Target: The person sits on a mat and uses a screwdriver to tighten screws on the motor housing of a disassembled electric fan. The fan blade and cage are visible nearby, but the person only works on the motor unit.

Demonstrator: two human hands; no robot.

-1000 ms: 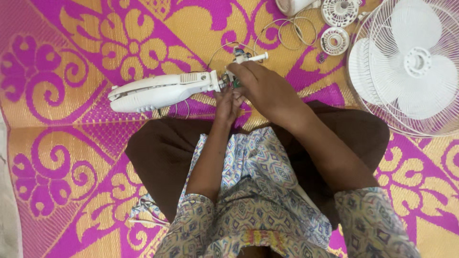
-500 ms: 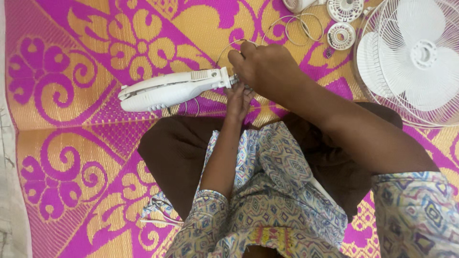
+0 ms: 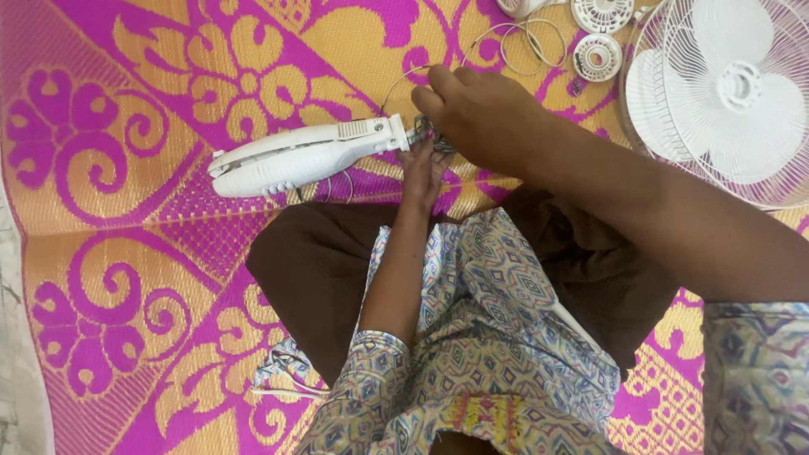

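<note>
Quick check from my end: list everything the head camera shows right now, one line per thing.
fan stand housing: 1, white, long, lying on the mat, its right end at the hands
fan grille with blades: 1, white, flat at top right
round fan caps: 2, white, top edge, left of the grille
wire rings: a few, thin and pale, top centre
cable: 1, white, beside the left knee
mat: 1, magenta and orange floral, under everything
left hand: 1, at the housing's end
right hand: 1, over the same end, covering what it grips
</note>
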